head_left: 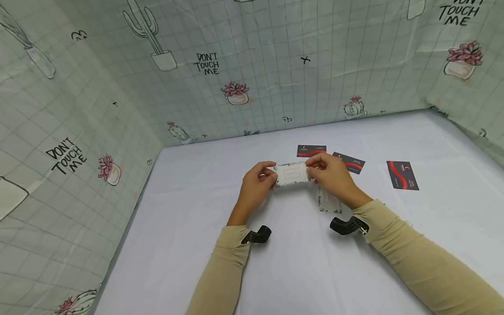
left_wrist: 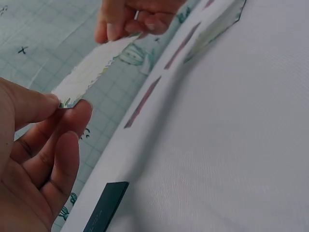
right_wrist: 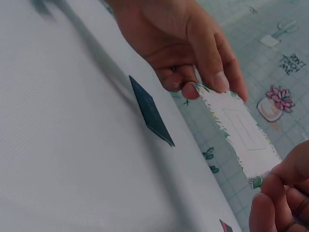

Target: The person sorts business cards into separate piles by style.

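Between both hands, a small white card (head_left: 292,173) with a green leafy border and a thin rectangular frame is held above the table. My left hand (head_left: 253,186) pinches its left end between thumb and fingers. The right end is pinched by my right hand (head_left: 332,175). In the right wrist view the card (right_wrist: 236,128) shows its framed face, tilted. Under my right hand a second leafy-bordered card (head_left: 329,202) lies on the table, partly covered. A dark flat rectangular piece (right_wrist: 149,111), perhaps stacked cards, lies below my left hand, hidden from the head view.
Dark cards with a red wave lie beyond and right of my right hand: one at the back (head_left: 309,150), an angled one (head_left: 352,163) and one farther right (head_left: 403,175). A white cloth (head_left: 189,210) covers the table. Printed fabric (head_left: 267,78) hangs behind and at the sides.
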Demonstrator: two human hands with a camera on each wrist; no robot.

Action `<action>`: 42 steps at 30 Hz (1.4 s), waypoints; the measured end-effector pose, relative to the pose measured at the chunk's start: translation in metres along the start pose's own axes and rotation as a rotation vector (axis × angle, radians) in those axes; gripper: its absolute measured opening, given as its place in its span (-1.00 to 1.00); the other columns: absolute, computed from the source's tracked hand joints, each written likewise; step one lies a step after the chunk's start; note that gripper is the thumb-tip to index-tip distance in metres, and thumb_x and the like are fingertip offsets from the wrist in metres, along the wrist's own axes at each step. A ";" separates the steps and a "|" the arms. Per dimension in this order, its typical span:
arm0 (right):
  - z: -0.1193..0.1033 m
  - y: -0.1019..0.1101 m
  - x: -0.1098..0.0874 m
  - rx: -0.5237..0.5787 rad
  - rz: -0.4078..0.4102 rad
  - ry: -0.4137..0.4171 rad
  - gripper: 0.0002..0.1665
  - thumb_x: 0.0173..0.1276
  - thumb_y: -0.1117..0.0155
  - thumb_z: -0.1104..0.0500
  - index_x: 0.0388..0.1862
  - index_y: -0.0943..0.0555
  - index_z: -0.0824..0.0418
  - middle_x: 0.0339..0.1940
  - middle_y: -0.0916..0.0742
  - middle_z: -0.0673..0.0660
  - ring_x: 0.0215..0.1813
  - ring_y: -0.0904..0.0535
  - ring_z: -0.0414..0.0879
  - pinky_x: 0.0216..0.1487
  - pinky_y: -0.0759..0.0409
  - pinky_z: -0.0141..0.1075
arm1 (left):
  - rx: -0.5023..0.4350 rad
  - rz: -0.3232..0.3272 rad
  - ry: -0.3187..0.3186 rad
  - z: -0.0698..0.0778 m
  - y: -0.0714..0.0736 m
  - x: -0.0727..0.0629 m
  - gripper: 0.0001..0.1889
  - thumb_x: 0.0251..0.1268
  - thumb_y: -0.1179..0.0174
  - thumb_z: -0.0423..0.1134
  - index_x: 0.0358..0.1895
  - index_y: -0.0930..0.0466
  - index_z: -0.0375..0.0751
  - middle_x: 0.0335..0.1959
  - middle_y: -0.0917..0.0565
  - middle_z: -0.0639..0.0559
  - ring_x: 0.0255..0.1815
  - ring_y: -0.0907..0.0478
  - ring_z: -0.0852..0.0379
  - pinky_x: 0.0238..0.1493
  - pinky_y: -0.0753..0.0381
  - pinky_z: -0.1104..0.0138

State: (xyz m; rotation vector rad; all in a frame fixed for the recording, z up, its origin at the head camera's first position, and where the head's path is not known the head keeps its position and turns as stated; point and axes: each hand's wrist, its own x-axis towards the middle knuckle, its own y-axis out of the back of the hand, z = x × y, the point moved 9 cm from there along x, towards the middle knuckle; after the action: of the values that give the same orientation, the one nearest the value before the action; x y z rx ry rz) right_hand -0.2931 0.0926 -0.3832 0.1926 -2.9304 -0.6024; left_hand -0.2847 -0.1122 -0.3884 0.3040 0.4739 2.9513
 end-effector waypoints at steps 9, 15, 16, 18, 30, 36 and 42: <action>0.004 0.011 0.004 -0.007 0.025 0.026 -0.74 0.46 -0.22 0.22 0.05 -0.57 0.33 -0.12 -0.71 0.24 -0.20 -0.64 0.05 -0.30 -0.61 -0.31 | -0.038 0.038 0.051 0.000 -0.008 0.010 -0.61 0.43 -0.19 -0.37 0.29 -0.53 -0.21 -0.23 -0.65 -0.04 -0.36 -0.69 0.11 -0.25 -0.64 0.09; 0.010 0.009 0.007 0.006 0.030 0.007 -0.69 0.44 -0.27 0.20 0.07 -0.58 0.34 -0.16 -0.74 0.24 -0.25 -0.66 -0.08 -0.32 -0.62 -0.34 | -0.054 0.117 0.105 -0.004 -0.003 0.008 -0.69 0.38 -0.25 -0.39 0.15 -0.58 -0.22 -0.26 -0.64 -0.04 -0.38 -0.67 0.12 -0.29 -0.64 0.23; 0.011 0.009 0.007 0.008 0.035 0.006 -0.69 0.44 -0.27 0.20 0.07 -0.59 0.34 -0.16 -0.75 0.24 -0.26 -0.66 -0.09 -0.32 -0.62 -0.34 | -0.053 0.130 0.110 -0.005 -0.003 0.008 -0.71 0.37 -0.26 -0.39 0.12 -0.59 -0.22 -0.27 -0.64 -0.04 -0.38 -0.67 0.12 -0.30 -0.64 0.26; 0.012 0.009 0.007 0.012 0.052 0.007 -0.70 0.43 -0.28 0.21 0.06 -0.62 0.34 -0.18 -0.75 0.24 -0.28 -0.67 -0.11 -0.32 -0.63 -0.34 | -0.051 0.146 0.115 -0.006 -0.002 0.008 -0.72 0.36 -0.26 -0.39 0.10 -0.61 -0.24 -0.28 -0.64 -0.04 -0.39 -0.66 0.13 -0.30 -0.63 0.28; 0.016 0.011 0.003 -0.036 0.083 0.005 -0.64 0.45 -0.26 0.22 0.15 -0.67 0.33 -0.01 -0.71 0.31 -0.27 -0.67 -0.04 -0.31 -0.58 -0.40 | 0.009 0.052 0.128 -0.006 -0.007 0.008 -0.56 0.38 -0.24 -0.31 0.31 -0.56 -0.18 -0.27 -0.64 0.00 -0.34 -0.65 0.12 -0.41 -0.50 0.35; 0.019 0.011 0.002 -0.035 0.056 -0.020 -0.60 0.45 -0.25 0.24 0.22 -0.64 0.31 0.09 -0.65 0.34 -0.23 -0.67 0.03 -0.30 -0.57 -0.41 | 0.043 -0.025 0.123 -0.010 -0.009 0.008 -0.47 0.34 -0.27 -0.30 0.39 -0.49 -0.17 -0.24 -0.67 0.02 -0.31 -0.62 0.15 -0.42 -0.47 0.39; 0.023 0.010 0.004 0.045 0.065 -0.045 -0.61 0.43 -0.26 0.26 0.20 -0.64 0.35 0.09 -0.65 0.34 -0.21 -0.67 -0.07 -0.23 -0.62 -0.44 | 0.070 -0.047 0.122 -0.009 -0.008 0.008 -0.48 0.34 -0.29 -0.32 0.37 -0.50 -0.19 -0.19 -0.68 0.01 -0.27 -0.61 0.12 -0.39 -0.47 0.39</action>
State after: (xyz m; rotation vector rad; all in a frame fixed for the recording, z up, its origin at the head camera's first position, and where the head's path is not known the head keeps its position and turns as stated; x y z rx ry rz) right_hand -0.3018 0.1103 -0.4000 0.0897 -2.9819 -0.5388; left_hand -0.2936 -0.1062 -0.3979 0.1182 0.5916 2.9233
